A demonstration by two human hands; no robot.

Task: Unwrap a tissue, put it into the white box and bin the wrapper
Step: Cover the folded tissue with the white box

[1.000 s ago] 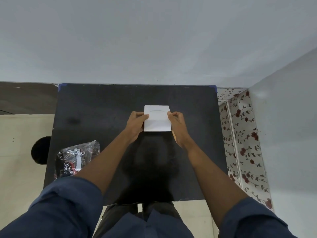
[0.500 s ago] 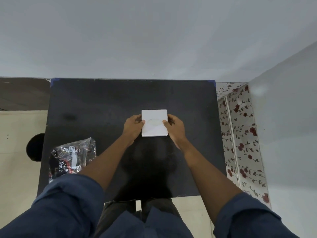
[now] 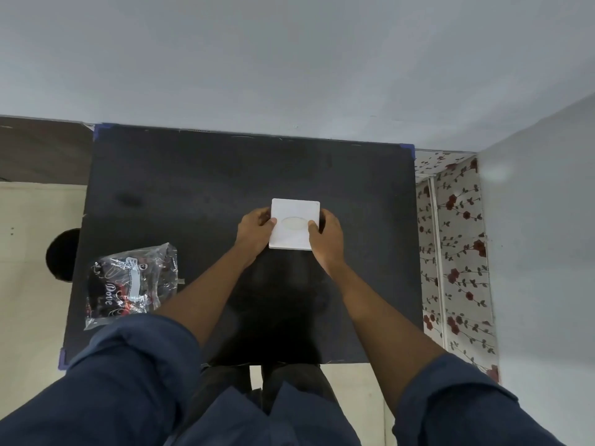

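Fingers [image 3: 309, 226] gripping white box [image 3: 294, 235] sides

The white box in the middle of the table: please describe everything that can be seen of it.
The white box is square and flat, with a smooth, matte surface that looks like plastic. Its top face has an oval opening in the centre, pale inside. It lies on the black table, roughly in the middle. The left hand grips its left edge and the right hand its right edge, thumbs resting on top. Its sides and contents cannot be seen.
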